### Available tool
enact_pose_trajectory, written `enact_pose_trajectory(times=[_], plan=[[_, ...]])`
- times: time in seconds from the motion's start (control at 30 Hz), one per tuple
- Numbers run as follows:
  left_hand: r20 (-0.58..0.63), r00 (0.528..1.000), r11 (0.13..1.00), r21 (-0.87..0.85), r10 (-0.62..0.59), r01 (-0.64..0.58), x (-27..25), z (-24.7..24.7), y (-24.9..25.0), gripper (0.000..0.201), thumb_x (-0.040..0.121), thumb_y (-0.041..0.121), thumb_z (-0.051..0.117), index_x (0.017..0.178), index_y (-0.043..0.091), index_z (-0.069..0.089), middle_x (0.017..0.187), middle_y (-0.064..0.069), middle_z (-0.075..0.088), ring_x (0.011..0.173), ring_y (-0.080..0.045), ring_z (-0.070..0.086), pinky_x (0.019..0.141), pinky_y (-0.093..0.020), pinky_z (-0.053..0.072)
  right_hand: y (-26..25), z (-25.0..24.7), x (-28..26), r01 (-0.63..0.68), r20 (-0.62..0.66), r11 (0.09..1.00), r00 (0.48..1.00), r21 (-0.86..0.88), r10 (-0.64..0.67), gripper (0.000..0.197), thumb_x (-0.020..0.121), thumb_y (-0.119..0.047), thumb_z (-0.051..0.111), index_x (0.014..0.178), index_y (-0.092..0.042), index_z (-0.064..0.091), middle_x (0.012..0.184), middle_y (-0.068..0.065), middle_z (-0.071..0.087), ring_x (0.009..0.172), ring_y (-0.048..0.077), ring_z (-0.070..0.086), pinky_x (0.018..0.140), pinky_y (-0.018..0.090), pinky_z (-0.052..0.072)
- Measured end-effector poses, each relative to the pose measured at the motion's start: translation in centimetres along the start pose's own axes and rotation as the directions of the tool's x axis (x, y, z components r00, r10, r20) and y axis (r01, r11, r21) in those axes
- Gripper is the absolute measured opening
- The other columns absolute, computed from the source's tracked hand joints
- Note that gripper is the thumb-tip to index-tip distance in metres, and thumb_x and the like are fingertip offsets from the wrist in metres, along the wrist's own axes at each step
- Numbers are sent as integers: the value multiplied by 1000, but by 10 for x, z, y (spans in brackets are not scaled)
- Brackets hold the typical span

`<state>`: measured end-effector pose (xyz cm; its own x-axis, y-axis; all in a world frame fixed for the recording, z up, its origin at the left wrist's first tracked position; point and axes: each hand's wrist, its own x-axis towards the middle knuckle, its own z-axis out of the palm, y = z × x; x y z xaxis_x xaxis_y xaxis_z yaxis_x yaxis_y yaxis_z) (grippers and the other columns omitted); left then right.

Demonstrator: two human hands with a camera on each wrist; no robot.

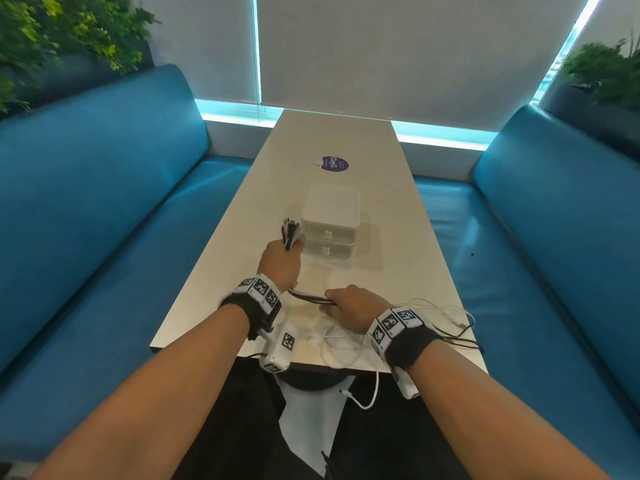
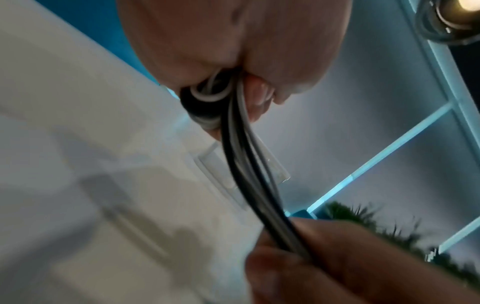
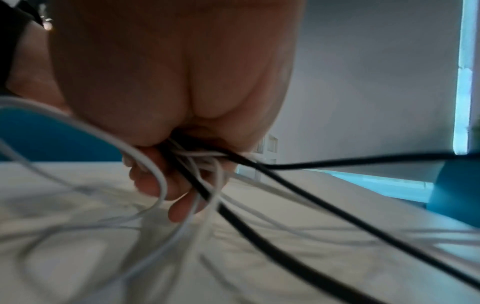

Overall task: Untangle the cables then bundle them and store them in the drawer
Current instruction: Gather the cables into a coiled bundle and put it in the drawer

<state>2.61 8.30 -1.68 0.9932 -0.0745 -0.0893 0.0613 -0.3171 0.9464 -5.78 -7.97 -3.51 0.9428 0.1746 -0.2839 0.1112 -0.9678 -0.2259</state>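
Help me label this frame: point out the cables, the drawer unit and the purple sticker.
cables (image 1: pixel 311 297): head view, on the black and white run stretched between the two hands.
drawer unit (image 1: pixel 330 202): head view, on its white top face.
purple sticker (image 1: pixel 334 163): head view, on the middle of the round label.

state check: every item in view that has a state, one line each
left hand: gripping the cables, raised beside the drawer unit
right hand: gripping the same cables nearer the table edge
cables: black and white, held between both hands, the rest loose on the table
white cable end: hanging off the near table edge
drawer unit: two drawers, both shut
table: carries the drawer unit and the loose cable
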Motion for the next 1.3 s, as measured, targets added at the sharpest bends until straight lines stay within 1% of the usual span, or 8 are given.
enact_pose_trajectory(times=[0.17, 0.3, 0.5, 0.63, 0.77, 0.9, 1.1, 1.3], plan=[[247, 969, 901, 417, 14, -120, -1, -4, -17, 44, 95, 54, 57, 78, 13, 58, 67, -5, 58, 64, -28, 58, 58, -32, 42, 4, 8, -3, -26, -16, 997, 1000, -76, 25, 30, 100, -42, 43, 106, -18, 60, 98, 6, 64, 88, 27, 62, 78, 39, 51], [513, 858, 774, 551, -19, -312, -14, 7, -15, 46, 83, 65, 66, 76, 19, 63, 71, -2, 64, 63, -16, 59, 63, -29, 43, -3, 9, 2, -99, -49, 994, 994, 45, 101, 29, 96, -37, 51, 108, -14, 65, 103, 9, 68, 94, 30, 65, 79, 38, 51], [581, 808, 781, 550, -101, -297, -16, 6, -8, 36, 73, 49, 83, 67, 19, 64, 57, 4, 58, 54, -14, 52, 59, -26, 39, 10, -8, 3, -134, -87, 975, 985, 176, 151, 26, 82, -41, 65, 89, -17, 68, 84, 3, 70, 78, 23, 67, 76, 40, 57], [592, 803, 645, 641, -70, -417, -22, 12, 4, 20, 77, 35, 78, 80, 17, 70, 70, 0, 66, 65, -18, 61, 60, -26, 45, 13, -1, 1, -114, -76, 963, 988, 245, 136, 39, 78, -54, 72, 99, -21, 73, 91, 3, 72, 81, 20, 66, 77, 35, 54], [613, 789, 521, 688, -45, -505, -29, 17, 11, 25, 88, 33, 65, 92, 8, 68, 92, -11, 66, 65, -21, 58, 59, -28, 44, 12, -3, -2, -50, -127, 952, 988, 301, 92, 32, 84, -46, 69, 102, -20, 71, 96, 3, 72, 86, 20, 65, 78, 33, 50], [589, 808, 421, 738, -18, -528, -30, 21, 15, 13, 90, 26, 57, 89, 14, 62, 83, -3, 61, 72, -24, 58, 65, -29, 42, 9, -8, -6, 8, -183, 922, 981, 386, 68, 24, 85, -34, 71, 104, -22, 68, 99, 0, 71, 90, 17, 63, 82, 33, 49], [627, 779, 554, 648, 0, -523, -29, 26, 15, 25, 90, 13, 65, 114, 14, 60, 103, -7, 70, 94, -26, 67, 84, -39, 54, 16, -4, -8, -61, -174, 892, 973, 449, 154, 34, 84, -16, 68, 115, -22, 56, 104, 2, 68, 92, 18, 63, 79, 27, 46], [585, 803, 580, 617, 113, -532, -17, 22, 16, 29, 99, 44, 55, 100, 15, 62, 97, -8, 69, 83, -26, 63, 75, -35, 49, 29, 3, -14, -193, -168, 914, 949, 357, 266, 15, 82, -23, 67, 93, -16, 59, 88, 3, 65, 82, 24, 61, 71, 33, 47]])
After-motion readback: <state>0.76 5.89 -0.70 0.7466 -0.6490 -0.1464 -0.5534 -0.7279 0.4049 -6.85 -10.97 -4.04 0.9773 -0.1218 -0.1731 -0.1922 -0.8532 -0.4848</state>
